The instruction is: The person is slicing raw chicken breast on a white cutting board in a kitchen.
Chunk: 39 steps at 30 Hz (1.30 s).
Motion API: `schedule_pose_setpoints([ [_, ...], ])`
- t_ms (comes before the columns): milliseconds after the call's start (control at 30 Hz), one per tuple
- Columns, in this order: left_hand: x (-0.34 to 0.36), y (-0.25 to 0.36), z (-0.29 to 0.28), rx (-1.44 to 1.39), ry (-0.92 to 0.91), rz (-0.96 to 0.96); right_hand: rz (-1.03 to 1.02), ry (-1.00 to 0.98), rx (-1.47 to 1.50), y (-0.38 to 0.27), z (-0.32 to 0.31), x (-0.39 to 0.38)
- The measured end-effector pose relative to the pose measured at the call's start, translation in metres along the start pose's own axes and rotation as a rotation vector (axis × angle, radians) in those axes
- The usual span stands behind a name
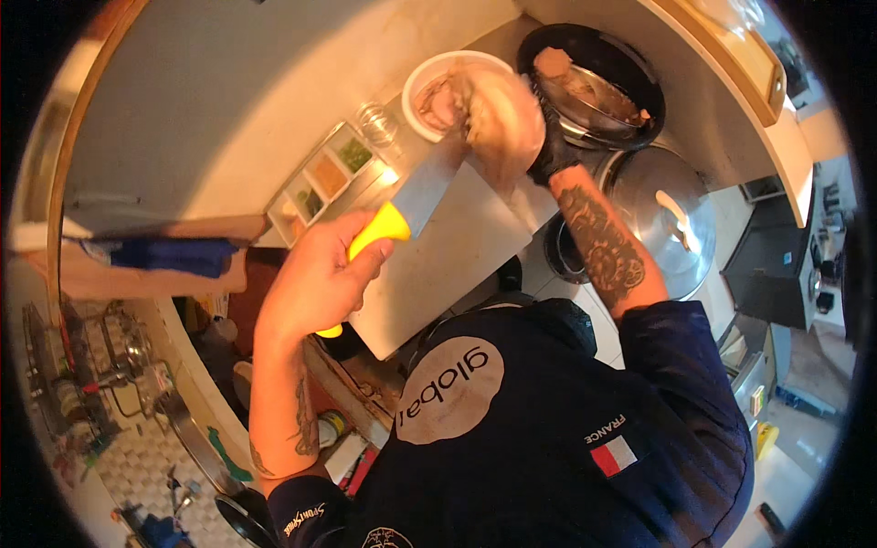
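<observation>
Your bare left hand (320, 276) wraps the yellow handle (382, 230) of a broad steel knife (429, 195), forearm rising from below; best angle its edge clear of your other fingers. Over the round white tub's (410, 102) right side, steady the blurred, pale rounded piece (510, 114) with your black-gloved right hand (550, 146), arm reaching forward; its finger grip cannot be told.

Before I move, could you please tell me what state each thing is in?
Knife, blade bare, gripped in left hand.
Pale food piece, blurred, in the gloved right hand.
White bowl, uncovered, holding pinkish pieces.
Black pan, uncovered, holding food.
Sectioned tray, filled.
Large silver pot, seemingly lidded.
</observation>
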<state>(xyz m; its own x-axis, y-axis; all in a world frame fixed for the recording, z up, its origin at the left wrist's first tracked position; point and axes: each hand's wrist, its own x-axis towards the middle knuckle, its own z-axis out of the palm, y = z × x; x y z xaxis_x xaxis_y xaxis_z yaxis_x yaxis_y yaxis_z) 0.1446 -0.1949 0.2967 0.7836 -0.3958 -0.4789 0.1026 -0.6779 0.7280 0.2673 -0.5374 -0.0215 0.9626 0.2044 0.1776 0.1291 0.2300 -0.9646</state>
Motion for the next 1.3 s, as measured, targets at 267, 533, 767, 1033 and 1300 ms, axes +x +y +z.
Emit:
schedule_pose_setpoints([
  [267, -0.034, -0.181, 0.044, -0.111, 0.049, -0.173, 0.393, 0.337, -0.040, 0.006, 0.170, -0.053],
  [533, -0.070, -0.253, 0.034, -0.216, -0.010, -0.330, 0.049, 0.143, -0.872, 0.049, 0.183, -0.086],
  [767, -0.085, -0.258, 0.054, -0.446, 0.131, -0.507, -0.141, -0.533, -1.360, 0.003, 0.125, -0.053],
  [1033, -0.030, -0.205, 0.156, -0.603, 0.582, -0.497, 0.024, -0.415, -0.978, 0.038, 0.195, -0.054],
  [1300, -0.031, -0.154, 0.219, 0.067, 0.750, -0.418, -0.187, -0.448, -0.843, 0.069, 0.157, -0.076],
])
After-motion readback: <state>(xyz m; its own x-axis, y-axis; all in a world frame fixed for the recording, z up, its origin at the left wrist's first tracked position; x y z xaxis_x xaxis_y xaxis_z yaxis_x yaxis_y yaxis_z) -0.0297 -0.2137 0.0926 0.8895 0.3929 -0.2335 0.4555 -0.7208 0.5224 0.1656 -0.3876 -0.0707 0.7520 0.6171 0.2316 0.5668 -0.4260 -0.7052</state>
